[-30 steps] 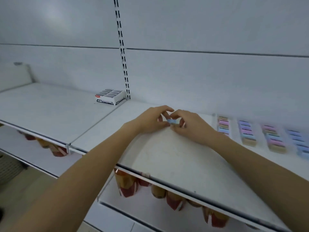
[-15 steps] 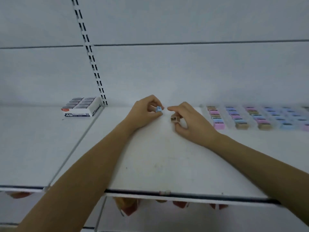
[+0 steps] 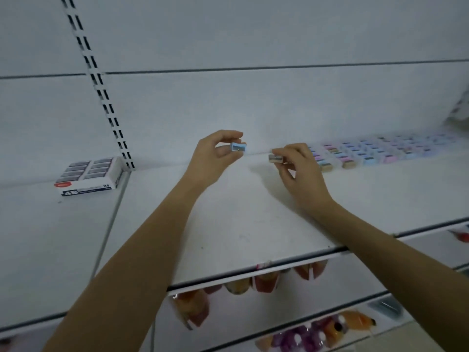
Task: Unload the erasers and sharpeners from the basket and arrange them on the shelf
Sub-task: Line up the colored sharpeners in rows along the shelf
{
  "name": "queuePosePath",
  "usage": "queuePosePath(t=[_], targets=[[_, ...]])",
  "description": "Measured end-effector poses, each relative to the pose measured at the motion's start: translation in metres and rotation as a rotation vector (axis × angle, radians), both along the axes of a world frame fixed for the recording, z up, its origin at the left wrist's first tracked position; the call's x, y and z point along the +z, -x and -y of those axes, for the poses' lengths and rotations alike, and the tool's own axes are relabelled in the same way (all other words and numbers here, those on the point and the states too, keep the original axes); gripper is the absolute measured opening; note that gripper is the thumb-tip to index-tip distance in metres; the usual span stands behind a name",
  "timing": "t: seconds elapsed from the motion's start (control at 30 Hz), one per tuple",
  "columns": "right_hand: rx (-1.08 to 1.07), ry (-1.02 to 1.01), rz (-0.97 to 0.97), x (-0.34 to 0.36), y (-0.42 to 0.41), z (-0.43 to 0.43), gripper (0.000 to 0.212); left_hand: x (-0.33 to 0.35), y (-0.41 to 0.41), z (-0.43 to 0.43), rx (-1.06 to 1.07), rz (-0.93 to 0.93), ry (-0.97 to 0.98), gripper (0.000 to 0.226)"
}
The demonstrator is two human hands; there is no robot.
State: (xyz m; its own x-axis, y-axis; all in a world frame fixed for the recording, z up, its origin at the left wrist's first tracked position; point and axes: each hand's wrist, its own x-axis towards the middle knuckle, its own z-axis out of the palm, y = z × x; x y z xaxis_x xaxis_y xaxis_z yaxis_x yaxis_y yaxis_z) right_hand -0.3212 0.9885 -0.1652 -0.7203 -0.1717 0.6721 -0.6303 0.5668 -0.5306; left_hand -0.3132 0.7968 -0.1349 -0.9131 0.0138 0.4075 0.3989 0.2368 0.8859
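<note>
Head view: blue sharpener is up in the air over the white shelf, near the back wall. Its long axis runs approx left-right, blade face toward the camera. It's pinched btwn thumb and fingertips of the left hand, other fingers curled, forearm reaching up from lower left.

Tan sharpener is just to its right, the two apart. Its long axis is also left-right, roughly level, one end sticking out left past the fingers. The right hand pinches it w/ fingertips, hand arched, wrist low over the shelf; sharpener looks clear of the surface, shadow below it.

Further right, rows of pastel sharpeners run front to back on the same shelf. A "4B" eraser box sits flat at left, by the slotted upright.
</note>
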Motion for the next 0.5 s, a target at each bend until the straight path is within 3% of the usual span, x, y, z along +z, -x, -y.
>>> queuePosePath(t=[0.1, 0.23, 0.4, 0.5], targets=[[-0.031, 0.052, 0.078, 0.005, -0.008, -0.009, 0.022, 0.001, -0.006, -0.009, 0.041, -0.063, 0.037, 0.022], [-0.043, -0.028, 0.070, 0.008, -0.022, -0.033, 0.020, 0.004, -0.006, -0.036, 0.034, -0.162, 0.216, 0.020], [-0.132, -0.133, 0.008, 0.011, -0.032, -0.084, 0.040, 0.017, -0.002, -0.088, -0.064, -0.264, 0.245, 0.023], [-0.158, -0.186, -0.054, 0.010, -0.037, -0.125, 0.039, 0.019, 0.006, -0.127, -0.101, -0.312, 0.320, 0.025]])
